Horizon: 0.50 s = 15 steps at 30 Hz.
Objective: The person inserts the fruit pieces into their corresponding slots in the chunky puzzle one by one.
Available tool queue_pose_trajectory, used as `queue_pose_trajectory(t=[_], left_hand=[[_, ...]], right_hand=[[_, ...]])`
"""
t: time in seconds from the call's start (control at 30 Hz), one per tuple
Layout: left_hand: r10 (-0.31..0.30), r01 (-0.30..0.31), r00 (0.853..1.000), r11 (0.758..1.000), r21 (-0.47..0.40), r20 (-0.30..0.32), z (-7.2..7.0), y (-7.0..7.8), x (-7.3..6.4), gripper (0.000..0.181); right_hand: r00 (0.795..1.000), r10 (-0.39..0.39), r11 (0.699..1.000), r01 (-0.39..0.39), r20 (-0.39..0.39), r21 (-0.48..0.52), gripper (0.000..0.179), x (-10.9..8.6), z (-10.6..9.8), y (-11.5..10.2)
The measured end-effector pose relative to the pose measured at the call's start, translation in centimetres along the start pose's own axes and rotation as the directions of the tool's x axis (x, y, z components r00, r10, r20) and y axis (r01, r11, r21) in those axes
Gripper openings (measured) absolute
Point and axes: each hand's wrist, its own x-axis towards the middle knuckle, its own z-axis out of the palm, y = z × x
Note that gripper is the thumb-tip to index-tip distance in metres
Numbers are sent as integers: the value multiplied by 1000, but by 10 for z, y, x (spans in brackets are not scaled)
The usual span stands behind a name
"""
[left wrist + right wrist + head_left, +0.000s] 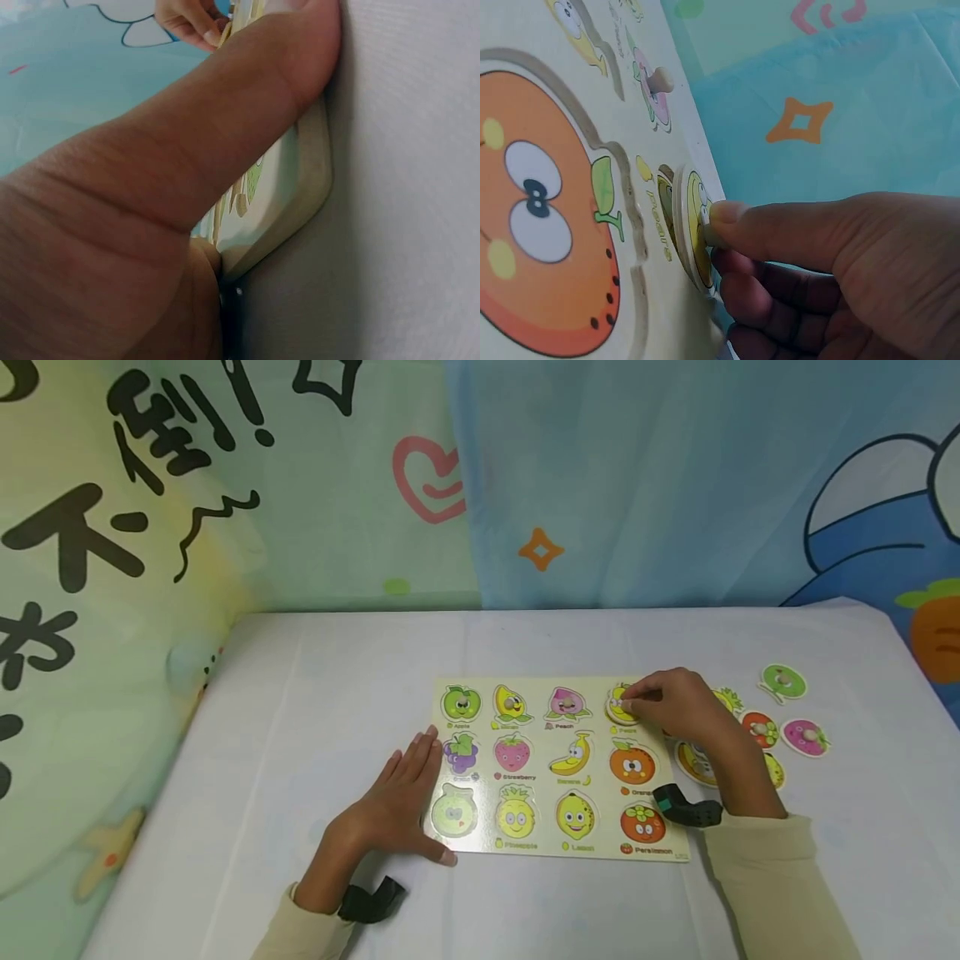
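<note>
A wooden fruit puzzle board (543, 818) lies on the white table, with rows of printed fruits and names. At its top right corner my right hand (686, 714) pinches the small knob of a yellow pear puzzle piece (697, 232) between thumb and fingers. In the right wrist view the piece stands tilted over the pear-shaped recess marked "Pears". My left hand (401, 797) rests at the board's left edge, its fingers extended and its thumb (247, 90) along the front edge. The peach piece (651, 94) beside the pear place has a wooden knob.
Right of the board lie several loose fruit pieces, including a green round one (783, 682), a red one (761, 729) and a pink one (805, 737); the right forearm partly covers others. A printed curtain (600, 485) hangs behind the table (337, 660).
</note>
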Motion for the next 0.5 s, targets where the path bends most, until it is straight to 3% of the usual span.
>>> queue_pose_trajectory(t=[0.5], left_hand=[[15,-15,1000,1000,5,-1,-2,1,0,141]], right_hand=[[1000,26,999,-26,3,-27,22,3,6,-1]])
